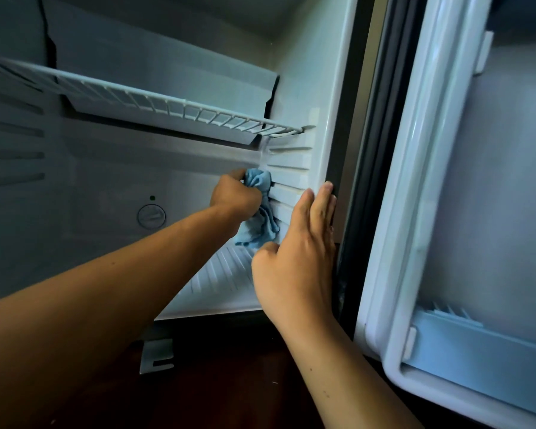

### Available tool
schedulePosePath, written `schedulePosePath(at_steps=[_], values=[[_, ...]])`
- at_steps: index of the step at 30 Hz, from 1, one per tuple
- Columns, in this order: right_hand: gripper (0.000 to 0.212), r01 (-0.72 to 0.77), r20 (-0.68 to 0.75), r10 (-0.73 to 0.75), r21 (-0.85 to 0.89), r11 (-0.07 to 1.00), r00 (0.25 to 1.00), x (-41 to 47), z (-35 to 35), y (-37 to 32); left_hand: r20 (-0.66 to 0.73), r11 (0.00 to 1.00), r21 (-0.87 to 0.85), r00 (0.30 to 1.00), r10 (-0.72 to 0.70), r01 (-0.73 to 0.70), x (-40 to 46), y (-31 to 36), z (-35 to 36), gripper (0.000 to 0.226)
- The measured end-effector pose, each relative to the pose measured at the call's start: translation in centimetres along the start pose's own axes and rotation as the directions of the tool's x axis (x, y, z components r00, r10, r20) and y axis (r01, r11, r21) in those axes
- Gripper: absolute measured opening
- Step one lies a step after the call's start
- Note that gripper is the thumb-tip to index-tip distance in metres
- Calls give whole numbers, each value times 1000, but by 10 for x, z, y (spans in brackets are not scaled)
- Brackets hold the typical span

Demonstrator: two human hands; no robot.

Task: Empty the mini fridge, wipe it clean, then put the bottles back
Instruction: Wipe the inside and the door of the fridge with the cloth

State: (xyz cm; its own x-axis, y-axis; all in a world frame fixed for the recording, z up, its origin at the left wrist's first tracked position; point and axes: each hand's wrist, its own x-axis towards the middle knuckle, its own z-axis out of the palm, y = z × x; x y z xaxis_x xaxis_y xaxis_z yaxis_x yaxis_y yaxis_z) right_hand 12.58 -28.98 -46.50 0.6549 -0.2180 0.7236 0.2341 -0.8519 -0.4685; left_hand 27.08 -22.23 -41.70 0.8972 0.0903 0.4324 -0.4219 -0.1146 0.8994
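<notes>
The mini fridge point(310, 72) stands open in front of me, with no bottles in view. My left hand point(234, 196) reaches deep inside and grips a bunched blue cloth point(260, 224), holding it against the ribbed right inner wall point(288, 174) below the wire shelf point(174, 103). My right hand point(297, 252) lies flat, fingers straight, against the front edge of that same wall beside the dark door seal.
The fridge door point(492, 181) is swung open at the right, with a door rack point(477, 345) at its bottom. A round thermostat dial point(151, 216) sits on the back wall. A white hinge bracket point(155, 356) sits under the fridge over dark wood.
</notes>
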Motion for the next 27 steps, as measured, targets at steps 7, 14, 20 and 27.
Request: schedulePosePath(at_steps=[7,14,20,27], values=[[86,-13,-38,15,40,999,999,1,3,-1,105,997,-67,994,-30,38,-37,28,-4,22],[86,-43,-35,52,221,974,998,5,-2,0,58,991,-119,996,73,-65,-51,43,-2,30],[85,-26,-25,32,209,977,999,3,-4,0,-68,990,-12,988,140,-142,-15,41,3,31],[86,-17,-28,22,168,986,999,5,-1,2,-68,992,54,991,115,-111,17,49,0,19]])
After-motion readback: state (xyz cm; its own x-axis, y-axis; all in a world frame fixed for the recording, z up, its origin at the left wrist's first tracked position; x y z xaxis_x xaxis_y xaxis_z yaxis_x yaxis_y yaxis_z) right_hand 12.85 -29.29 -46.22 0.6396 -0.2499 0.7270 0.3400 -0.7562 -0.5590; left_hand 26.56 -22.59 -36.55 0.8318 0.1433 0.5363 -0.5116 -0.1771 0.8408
